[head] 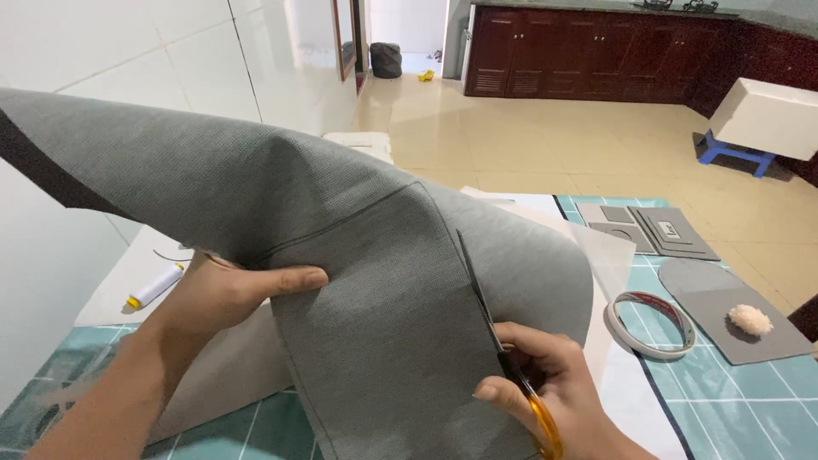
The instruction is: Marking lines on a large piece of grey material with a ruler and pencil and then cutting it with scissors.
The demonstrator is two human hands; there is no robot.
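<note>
While the left hand (226,290) pinches up a fold of the grey woven fabric (375,307), the right hand (554,392) grips orange-handled scissors (498,336), blades narrow against a marked line. Matte and stiff, the cloth drapes over the near surface (724,409), a tape ring (652,322) lying to its right.

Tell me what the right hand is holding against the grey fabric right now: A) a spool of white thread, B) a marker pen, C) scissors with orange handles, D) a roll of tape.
C: the right hand grips the scissors by their orange handles, blades lying along the grey fabric, while the left hand holds the fabric up.
</note>
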